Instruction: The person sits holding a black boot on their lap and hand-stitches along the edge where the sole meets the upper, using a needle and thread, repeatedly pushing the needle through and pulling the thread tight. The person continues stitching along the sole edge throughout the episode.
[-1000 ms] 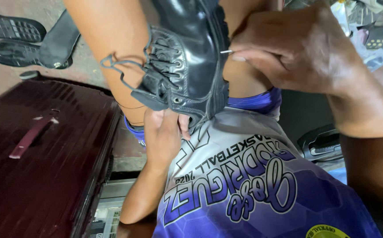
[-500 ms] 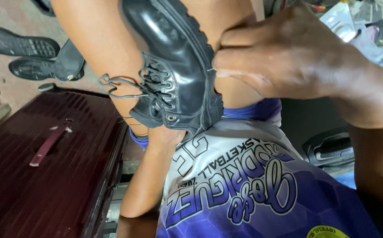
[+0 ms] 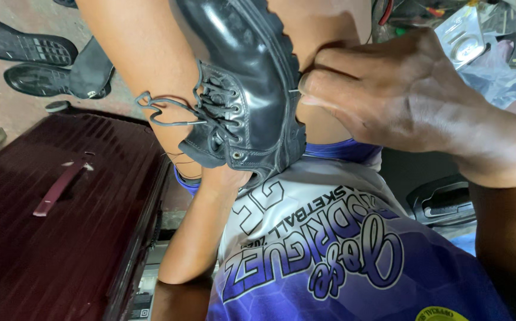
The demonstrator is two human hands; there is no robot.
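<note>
Head view: we are holding a black boot (image 3: pixel 243 89) between our knees, sole side toward the right. Our right hand (image 3: pixel 388 95) is pinching a thin needle (image 3: pixel 294 91) at the sole's edge, fingers together. Our left hand (image 3: pixel 225 178), under the boot, is propping it; its grip is hidden. We judge we are mid-stitch, and the needle needs a firm, straight pull.

One black boot (image 3: pixel 252 77) with one grey lace (image 3: pixel 172 113), two loose shoe soles (image 3: pixel 26 47) (image 3: pixel 62 80) on the floor, one maroon case (image 3: pixel 50 220), two hands (image 3: pixel 400 89) (image 3: pixel 225 178).
</note>
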